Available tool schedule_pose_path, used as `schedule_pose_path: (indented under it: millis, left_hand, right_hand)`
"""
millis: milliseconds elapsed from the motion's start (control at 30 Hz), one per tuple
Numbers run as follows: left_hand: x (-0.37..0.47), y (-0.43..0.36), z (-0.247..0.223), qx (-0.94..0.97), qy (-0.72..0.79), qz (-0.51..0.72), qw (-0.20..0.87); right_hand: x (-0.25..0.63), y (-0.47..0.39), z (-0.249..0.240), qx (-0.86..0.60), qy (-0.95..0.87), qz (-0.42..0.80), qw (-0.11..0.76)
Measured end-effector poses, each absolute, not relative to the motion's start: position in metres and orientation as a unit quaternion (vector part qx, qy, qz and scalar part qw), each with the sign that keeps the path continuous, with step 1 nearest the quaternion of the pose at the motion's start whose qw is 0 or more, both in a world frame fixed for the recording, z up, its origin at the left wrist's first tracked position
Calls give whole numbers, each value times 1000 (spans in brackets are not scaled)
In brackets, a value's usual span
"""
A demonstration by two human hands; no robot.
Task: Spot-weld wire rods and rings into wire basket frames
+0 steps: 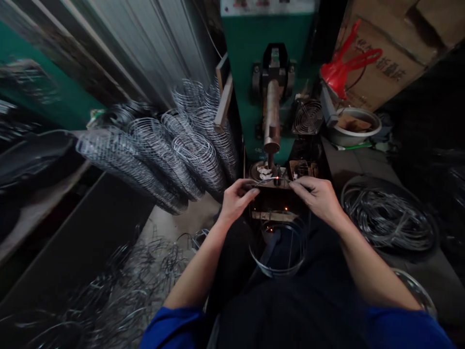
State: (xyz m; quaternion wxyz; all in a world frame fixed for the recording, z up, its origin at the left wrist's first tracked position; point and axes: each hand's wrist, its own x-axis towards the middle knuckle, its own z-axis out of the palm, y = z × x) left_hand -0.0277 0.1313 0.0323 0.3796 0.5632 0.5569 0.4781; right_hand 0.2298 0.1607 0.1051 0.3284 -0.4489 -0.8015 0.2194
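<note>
My left hand pinches a thin metal wire between thumb and fingers. Its other side sits in the closed fingers of my right hand. Between the two hands the wire bows upward, with a small orange glow on it at the base of a green machine. Just above the glow points down the machine's copper-coloured cylinder. Small sparks show below my hands. Lower down, in front of my dark clothing, are round wire loops; whether they join the held wire I cannot tell.
Tall stacks of wire rings stand left of the machine. Loose wire scraps litter the lower left. On the right lie a coil of wire rings, a white bowl, a red plastic thing, a small fan and cardboard boxes.
</note>
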Motion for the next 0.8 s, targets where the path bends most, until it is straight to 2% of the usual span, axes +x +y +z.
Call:
schedule_pose_path:
  millis: [67, 133, 233, 300, 400, 467, 500, 533, 667, 800]
  left_hand:
    - [-21, 107, 9, 424, 500, 512, 555]
    - [-4, 84, -14, 305, 435, 480, 698]
    - [34, 64, -34, 197, 361, 434, 802]
    - [53, 62, -38, 160, 365, 449, 800]
    - [60, 68, -38, 155, 422, 486, 750]
    - [54, 72, -40, 174, 463, 493, 716]
    - [49, 74, -41, 183, 483, 493, 700]
    - [46, 74, -43, 192, 500, 496, 683]
    - [41, 71, -48, 222, 537, 518, 627]
    - [44, 68, -46, 263, 561, 531, 578]
  right_hand:
    - [236, 141, 119, -431, -803, 174, 373]
    - [240, 130, 128, -429, -801, 131, 396]
    - [255, 126, 126, -451, -786, 101, 412]
    - [285, 124, 108, -493, -764, 104, 403]
    - [368, 101, 51, -630, -689, 96, 345]
    - [433, 65, 1, -759, -598, 42, 254]
    - [463, 43, -25, -806, -561, 43, 181]
    - [488, 19, -49, -834, -530, 40, 150]
    - [531, -52, -117, -858, -499, 74, 100]
    - [524, -68, -139, -860, -495, 78, 93]
